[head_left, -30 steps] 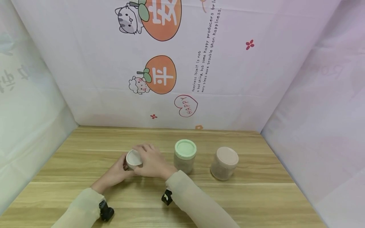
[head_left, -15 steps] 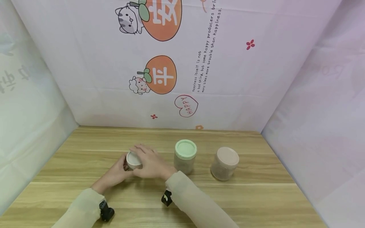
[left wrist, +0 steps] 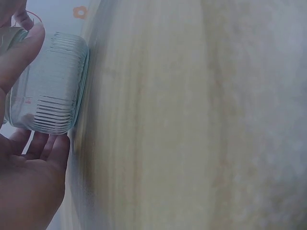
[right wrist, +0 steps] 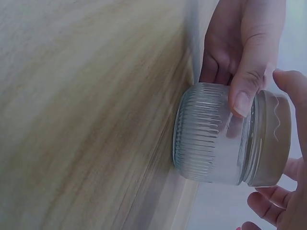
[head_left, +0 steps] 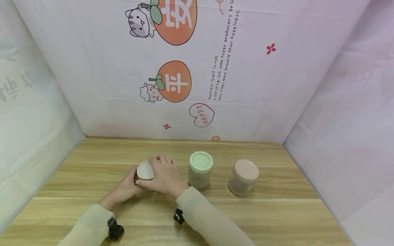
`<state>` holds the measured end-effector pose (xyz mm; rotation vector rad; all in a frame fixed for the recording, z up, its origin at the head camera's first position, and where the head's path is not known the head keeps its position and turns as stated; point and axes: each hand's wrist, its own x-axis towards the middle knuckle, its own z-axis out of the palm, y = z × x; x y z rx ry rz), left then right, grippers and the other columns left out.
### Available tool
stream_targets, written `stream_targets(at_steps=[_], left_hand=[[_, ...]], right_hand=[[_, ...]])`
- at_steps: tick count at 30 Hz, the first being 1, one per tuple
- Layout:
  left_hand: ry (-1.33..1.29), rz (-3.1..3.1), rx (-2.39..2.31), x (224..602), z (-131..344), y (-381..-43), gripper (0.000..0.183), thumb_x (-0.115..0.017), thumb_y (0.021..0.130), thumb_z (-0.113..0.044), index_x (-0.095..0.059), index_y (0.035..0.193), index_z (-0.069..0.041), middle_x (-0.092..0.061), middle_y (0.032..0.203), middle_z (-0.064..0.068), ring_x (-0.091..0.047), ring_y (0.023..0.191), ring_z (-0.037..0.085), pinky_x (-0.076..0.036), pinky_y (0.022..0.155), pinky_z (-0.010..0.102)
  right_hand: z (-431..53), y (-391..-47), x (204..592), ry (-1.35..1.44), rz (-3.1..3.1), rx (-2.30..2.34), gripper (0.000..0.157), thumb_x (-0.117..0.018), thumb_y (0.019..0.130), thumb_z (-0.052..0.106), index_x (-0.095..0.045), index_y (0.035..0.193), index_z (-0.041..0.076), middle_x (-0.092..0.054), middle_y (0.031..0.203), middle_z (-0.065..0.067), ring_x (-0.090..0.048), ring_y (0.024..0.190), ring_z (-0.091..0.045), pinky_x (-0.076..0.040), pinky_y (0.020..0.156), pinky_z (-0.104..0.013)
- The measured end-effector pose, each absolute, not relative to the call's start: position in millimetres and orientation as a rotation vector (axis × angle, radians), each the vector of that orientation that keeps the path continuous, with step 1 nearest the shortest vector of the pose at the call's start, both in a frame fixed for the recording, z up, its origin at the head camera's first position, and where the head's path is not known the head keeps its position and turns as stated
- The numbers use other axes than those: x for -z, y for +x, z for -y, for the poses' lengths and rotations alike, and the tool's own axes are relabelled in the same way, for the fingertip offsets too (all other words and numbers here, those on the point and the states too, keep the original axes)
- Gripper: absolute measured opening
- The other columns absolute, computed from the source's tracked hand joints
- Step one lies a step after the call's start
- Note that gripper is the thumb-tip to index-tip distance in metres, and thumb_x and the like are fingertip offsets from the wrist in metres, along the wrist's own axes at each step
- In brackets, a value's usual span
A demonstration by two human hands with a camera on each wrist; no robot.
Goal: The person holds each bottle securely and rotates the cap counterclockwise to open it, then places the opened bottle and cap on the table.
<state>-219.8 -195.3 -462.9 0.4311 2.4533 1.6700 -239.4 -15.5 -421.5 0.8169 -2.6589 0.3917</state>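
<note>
A ribbed clear glass jar (right wrist: 199,136) stands on the wooden table with a pale, off-white lid (head_left: 144,170) on top. My left hand (head_left: 124,188) grips the jar's body from the left, and its thumb lies along the glass in the right wrist view. Around the lid curl the fingers and thumb of my right hand (head_left: 167,176). Part of the lid's top is hidden under that hand. Just right of it stands a jar with a green lid (head_left: 201,162), and farther right one with a pinkish-beige lid (head_left: 246,169).
The wood-grain table (head_left: 271,218) reaches back to a white printed cloth (head_left: 246,75). Cloth also hangs along the left and right sides. A small black device (head_left: 115,229) is strapped to each wrist.
My right hand has turned clockwise about the lid: its fingers shifted right and its thumb left, uncovering more of the lid's top. My left hand stays in place on the jar.
</note>
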Motion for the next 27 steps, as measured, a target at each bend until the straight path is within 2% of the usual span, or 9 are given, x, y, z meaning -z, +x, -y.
stream_targets(at_steps=[8, 18, 27], left_hand=[[0.423, -2.447, -1.66, 464.2, 195.9, -220.1, 0.087, -0.072, 0.079, -0.029, -0.015, 0.141, -0.003, -0.029, 0.137, 0.021, -0.036, 0.121, 0.036, -0.039, 0.093, 0.047], [0.443, -2.385, -1.711, 468.9, 197.4, -224.9, 0.087, -0.072, 0.08, -0.024, -0.013, 0.141, -0.002, -0.027, 0.138, 0.021, -0.032, 0.125, 0.036, -0.034, 0.099, 0.046], [0.465, -2.394, -1.682, 468.3, 199.2, -224.0, 0.086, -0.068, 0.083, -0.022, -0.009, 0.142, -0.001, -0.026, 0.139, 0.022, -0.029, 0.126, 0.039, -0.026, 0.101, 0.053]], right_hand=[[16.4, -239.4, 423.3, 0.847, 2.651, -0.376, 0.078, -0.048, 0.072, 0.076, -0.05, 0.126, 0.02, -0.048, 0.113, -0.002, -0.045, 0.1, -0.016, -0.037, 0.077, -0.033], [16.3, -239.7, 421.4, 0.904, 2.644, -0.399, 0.066, -0.055, 0.076, 0.064, -0.048, 0.127, 0.023, -0.047, 0.116, -0.001, -0.041, 0.106, -0.015, -0.036, 0.082, -0.035], [15.2, -241.5, 420.1, 1.014, 2.664, -0.434, 0.069, -0.056, 0.076, 0.052, -0.038, 0.137, 0.027, -0.044, 0.131, -0.002, -0.038, 0.115, -0.019, -0.034, 0.09, -0.038]])
